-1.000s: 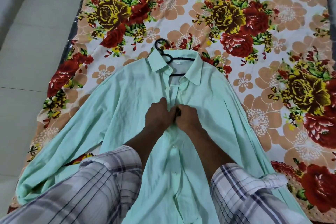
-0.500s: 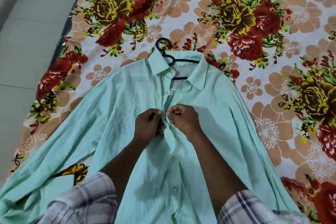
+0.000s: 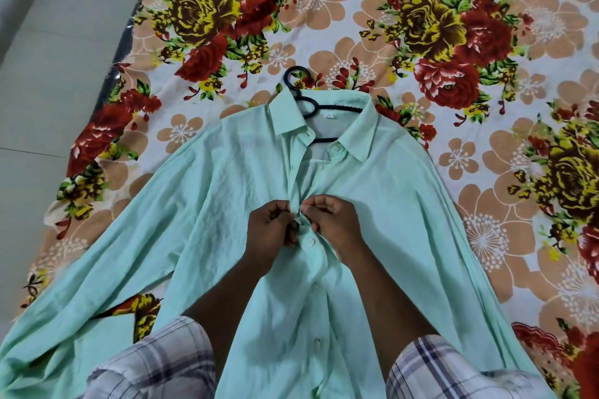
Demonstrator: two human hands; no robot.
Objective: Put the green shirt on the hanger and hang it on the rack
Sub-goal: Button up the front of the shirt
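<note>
1. So far, the hanger (image 3: 304, 100) is already inside the shirt (image 3: 227, 204). Its black hook pokes out past the collar (image 3: 288, 113), and its bar shows in the open neck.
2. The shirt lies front up on the floral sheet (image 3: 453, 42), sleeves spread to either side.
3. The buttons below the hands look fastened, including the button (image 3: 311, 241) just beneath them. Above, the front gapes open.
4. The left hand (image 3: 270, 230) pinches one front edge with curled fingers. The right hand (image 3: 334, 220) pinches the other between thumb and forefinger. They meet, I judge, over the next button, which is hidden.
5. Left to do: close that button, lift the shirt by the hook and hang it on the rack, which is not in view.
</note>
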